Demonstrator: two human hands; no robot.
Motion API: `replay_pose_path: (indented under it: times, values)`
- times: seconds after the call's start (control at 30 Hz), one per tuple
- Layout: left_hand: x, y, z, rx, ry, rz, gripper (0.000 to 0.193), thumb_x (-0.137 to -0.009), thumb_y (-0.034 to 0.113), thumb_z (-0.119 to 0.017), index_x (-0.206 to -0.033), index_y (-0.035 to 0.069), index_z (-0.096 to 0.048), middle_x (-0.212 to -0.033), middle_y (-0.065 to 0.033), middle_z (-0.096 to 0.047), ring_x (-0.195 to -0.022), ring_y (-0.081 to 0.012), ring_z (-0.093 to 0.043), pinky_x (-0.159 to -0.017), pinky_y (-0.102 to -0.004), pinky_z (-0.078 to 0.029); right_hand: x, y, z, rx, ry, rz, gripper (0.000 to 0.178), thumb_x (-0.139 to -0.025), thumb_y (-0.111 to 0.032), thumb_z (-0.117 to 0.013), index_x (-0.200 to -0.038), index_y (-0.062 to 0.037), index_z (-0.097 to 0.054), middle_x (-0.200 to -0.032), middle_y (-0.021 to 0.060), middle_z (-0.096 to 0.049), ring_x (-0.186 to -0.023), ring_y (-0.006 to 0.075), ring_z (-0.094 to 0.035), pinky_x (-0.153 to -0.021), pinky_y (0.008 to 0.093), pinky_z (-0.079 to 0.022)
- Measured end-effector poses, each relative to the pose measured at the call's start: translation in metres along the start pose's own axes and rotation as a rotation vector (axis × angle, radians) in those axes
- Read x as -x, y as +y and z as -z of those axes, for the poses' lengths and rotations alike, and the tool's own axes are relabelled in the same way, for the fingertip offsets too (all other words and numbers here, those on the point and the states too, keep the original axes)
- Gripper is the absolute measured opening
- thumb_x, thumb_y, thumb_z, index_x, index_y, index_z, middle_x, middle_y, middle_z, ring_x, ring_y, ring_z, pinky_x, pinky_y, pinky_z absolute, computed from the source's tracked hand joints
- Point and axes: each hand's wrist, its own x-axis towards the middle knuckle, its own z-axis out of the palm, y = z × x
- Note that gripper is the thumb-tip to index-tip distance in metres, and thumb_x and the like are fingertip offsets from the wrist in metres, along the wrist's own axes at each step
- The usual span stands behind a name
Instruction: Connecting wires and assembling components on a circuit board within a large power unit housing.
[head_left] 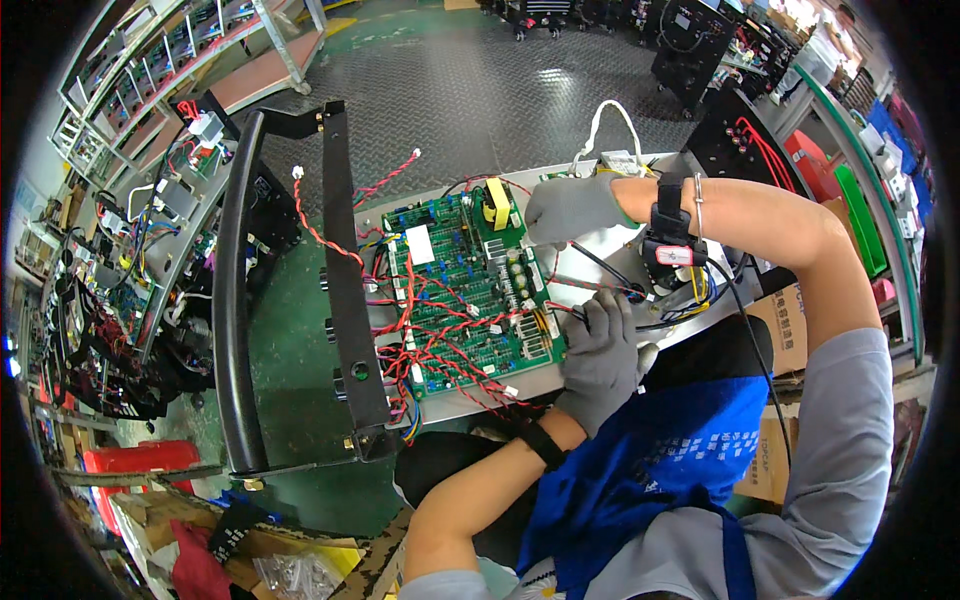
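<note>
Before me lies a metal chassis [462, 407] carrying a green circuit board [450, 290]. Twisted red-and-black wires [440, 345] with white plugs trail over the board's near half. My left hand [600, 360], in a grey glove, rests at the board's right edge, fingers stretched out and thumb apart; a red-and-black wire runs to its fingertips. My right hand [575, 210], also gloved, is closed beside the yellow-wrapped transformer [497, 204]. Its fingertips are hidden, so what it holds does not show. A black cable [600, 262] runs between the hands.
A black panel [350, 260] with a thick handle bar [232, 300] stands at the chassis's left end. A black end plate [745, 150] with red wires stands at the right. Other electronic assemblies [150, 230] sit at left, above a red box [140, 460]. A cardboard box [780, 325] stands at right.
</note>
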Motion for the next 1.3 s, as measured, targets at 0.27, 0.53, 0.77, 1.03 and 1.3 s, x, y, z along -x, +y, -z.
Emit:
replay_pose_path:
  times: [0.27,0.53,0.77,1.03,1.3]
  values:
    - [0.004,0.008,-0.008,0.027,0.061,0.007,0.074,-0.08,0.055,-0.053,-0.123,-0.004,-0.05,-0.121,-0.0196,-0.053,-0.106,-0.0335,-0.048,-0.09,-0.0531,-0.036,-0.025,0.026,-0.024,0.071,0.106,-0.004,0.028,-0.073,-0.028,-0.061,-0.08,-0.0014,-0.068,-0.072,0.0152,-0.066,-0.064,0.0263,-0.062,-0.059,0.0404,-0.048]
    - [-0.002,0.011,0.012,-0.028,-0.018,-0.003,0.068,-0.082,0.053,-0.05,-0.121,-0.004,-0.05,-0.123,-0.02,-0.051,-0.104,-0.0298,-0.049,-0.086,-0.0453,-0.038,-0.003,-0.014,0.0,-0.1,-0.008,-0.372,0.02,-0.06,-0.022,-0.066,-0.068,-0.0034,-0.068,-0.072,0.0115,-0.066,-0.063,0.0258,-0.06,-0.056,0.039,-0.044]
    - [0.005,-0.003,0.03,0.03,-0.071,0.023,0.035,-0.07,0.02,-0.064,-0.103,0.01,-0.056,-0.1,-0.0067,-0.055,-0.088,-0.0255,-0.054,-0.068,-0.0415,-0.044,-0.006,-0.022,-0.016,-0.115,0.358,0.069,0.037,-0.077,-0.024,-0.062,-0.107,-0.0022,-0.064,-0.1,0.0186,-0.068,-0.088,0.0315,-0.066,-0.078,0.0431,-0.051]
    - [0.021,0.0,0.03,0.103,0.115,-0.1,0.037,-0.079,0.018,-0.06,-0.115,0.008,-0.056,-0.111,-0.0068,-0.057,-0.1,-0.0231,-0.056,-0.076,-0.0363,-0.045,0.052,-0.018,-0.001,0.556,0.061,0.227,0.016,-0.075,-0.011,-0.058,-0.084,-0.002,-0.067,-0.068,0.0121,-0.064,-0.063,0.0279,-0.064,-0.058,0.0378,-0.051]
    - [0.034,0.005,0.021,0.038,0.174,-0.183,0.033,-0.082,0.019,-0.059,-0.113,0.007,-0.059,-0.115,-0.0082,-0.059,-0.111,-0.025,-0.055,-0.079,-0.0361,-0.046,0.05,-0.056,-0.038,0.473,-0.165,-0.213,0.028,-0.071,-0.024,-0.066,-0.088,-0.0034,-0.072,-0.083,0.0162,-0.069,-0.075,0.0325,-0.066,-0.067,0.0417,-0.052]
